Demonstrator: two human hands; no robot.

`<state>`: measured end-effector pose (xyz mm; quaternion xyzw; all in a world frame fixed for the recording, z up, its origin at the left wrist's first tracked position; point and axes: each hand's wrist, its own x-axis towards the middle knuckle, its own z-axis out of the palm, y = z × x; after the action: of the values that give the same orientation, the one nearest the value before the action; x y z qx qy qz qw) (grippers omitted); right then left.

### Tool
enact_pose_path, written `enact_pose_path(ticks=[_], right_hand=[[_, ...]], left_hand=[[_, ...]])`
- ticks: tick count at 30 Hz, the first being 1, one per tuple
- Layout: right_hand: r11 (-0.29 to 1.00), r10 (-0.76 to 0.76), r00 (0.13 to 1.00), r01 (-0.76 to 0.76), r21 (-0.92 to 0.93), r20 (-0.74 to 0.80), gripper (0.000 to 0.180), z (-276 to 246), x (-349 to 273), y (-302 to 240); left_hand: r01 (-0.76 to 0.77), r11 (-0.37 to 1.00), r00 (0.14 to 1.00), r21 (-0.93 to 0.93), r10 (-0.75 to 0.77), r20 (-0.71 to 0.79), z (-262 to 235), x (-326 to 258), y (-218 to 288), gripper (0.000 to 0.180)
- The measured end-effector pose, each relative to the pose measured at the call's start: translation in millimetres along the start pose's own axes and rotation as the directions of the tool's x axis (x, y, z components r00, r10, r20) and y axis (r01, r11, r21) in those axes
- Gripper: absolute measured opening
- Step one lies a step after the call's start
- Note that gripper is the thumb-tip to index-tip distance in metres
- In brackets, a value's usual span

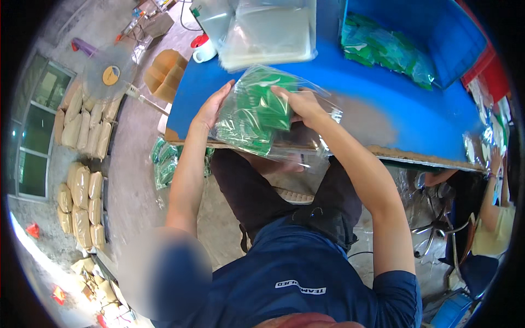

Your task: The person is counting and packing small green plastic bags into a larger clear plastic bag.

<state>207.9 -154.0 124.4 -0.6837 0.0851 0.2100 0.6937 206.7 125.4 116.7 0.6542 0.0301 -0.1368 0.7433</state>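
A clear plastic bag stuffed with green packets [257, 112] hangs over the near edge of the blue table [372, 82]. My left hand [210, 106] holds the bag's left side with the fingers spread along it. My right hand [301, 104] grips the bag's top right part. The bag's lower end sags below the table edge, above my lap.
A stack of clear plastic bags [268, 33] lies at the table's far side. A blue crate [437, 38] holds more green packets [383, 46]. A white mug with a red lid [203, 48] stands at the far left corner. Another person [495, 213] sits on the right. Tan sacks [82, 180] and a fan [111, 74] are on the floor at left.
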Motion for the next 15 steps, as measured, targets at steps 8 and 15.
enact_pose_path(ticks=[8,15], right_hand=[[0.912,-0.320,0.947,0.298,-0.282,-0.032,0.084,-4.6,-12.5,9.7],[0.808,-0.537,0.839,0.482,-0.338,-0.088,0.070,-5.9,-47.6,58.9]], left_hand=[[-0.132,0.968,0.976,-0.213,0.164,0.145,34.0,-12.7,-7.6,0.059],[-0.174,0.984,0.973,-0.038,0.178,0.149,48.7,-18.7,-14.3,0.061]])
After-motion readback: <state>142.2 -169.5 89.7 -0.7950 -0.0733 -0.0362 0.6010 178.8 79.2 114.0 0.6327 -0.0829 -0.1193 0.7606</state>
